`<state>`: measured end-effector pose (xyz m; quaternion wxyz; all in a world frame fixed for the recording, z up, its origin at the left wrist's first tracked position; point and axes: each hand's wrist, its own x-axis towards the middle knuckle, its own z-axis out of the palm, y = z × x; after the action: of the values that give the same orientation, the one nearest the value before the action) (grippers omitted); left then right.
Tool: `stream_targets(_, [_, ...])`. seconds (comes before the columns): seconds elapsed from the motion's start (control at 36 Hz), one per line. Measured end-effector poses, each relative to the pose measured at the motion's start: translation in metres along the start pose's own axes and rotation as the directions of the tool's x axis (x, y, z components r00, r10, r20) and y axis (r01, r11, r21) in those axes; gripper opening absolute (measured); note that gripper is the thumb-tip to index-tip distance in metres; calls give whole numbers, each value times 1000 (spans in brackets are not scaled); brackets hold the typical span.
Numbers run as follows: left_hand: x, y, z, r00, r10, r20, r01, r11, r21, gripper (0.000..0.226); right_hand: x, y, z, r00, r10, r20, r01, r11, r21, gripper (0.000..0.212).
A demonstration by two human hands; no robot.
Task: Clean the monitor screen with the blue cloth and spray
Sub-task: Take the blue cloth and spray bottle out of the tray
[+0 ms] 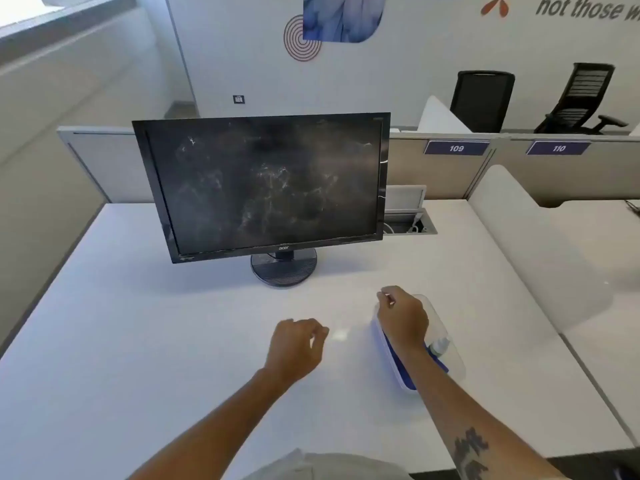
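Both hands' fingers curl loosely; right hand [403, 318] over tray [388, 355], holding nothing visible.

Blue cloth [398, 355] and spray [440, 342] partly behind right forearm.

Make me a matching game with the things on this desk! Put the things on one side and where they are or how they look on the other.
1. monitor screen
2. blue cloth
3. left hand
4. office chairs

A. inside the clear container
B. smudged and dusty
C. behind the desk dividers
D. holding nothing, over the desk

Pairs: 1-B, 2-A, 3-D, 4-C
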<state>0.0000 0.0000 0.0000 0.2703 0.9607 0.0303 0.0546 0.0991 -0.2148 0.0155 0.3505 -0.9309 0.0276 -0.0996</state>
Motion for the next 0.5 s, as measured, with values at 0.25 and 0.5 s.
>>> stream_targets(0.25, [2,55,50,903,115,415,-23,975,-221,71,-4,31,-18,929,264,261,-236,963,-134,36])
stream_targets(0.5, [-3,74,73,818,174,548,-71,976,-205,88,-7,43,-15,830,363,424,-260,923,-282,29])
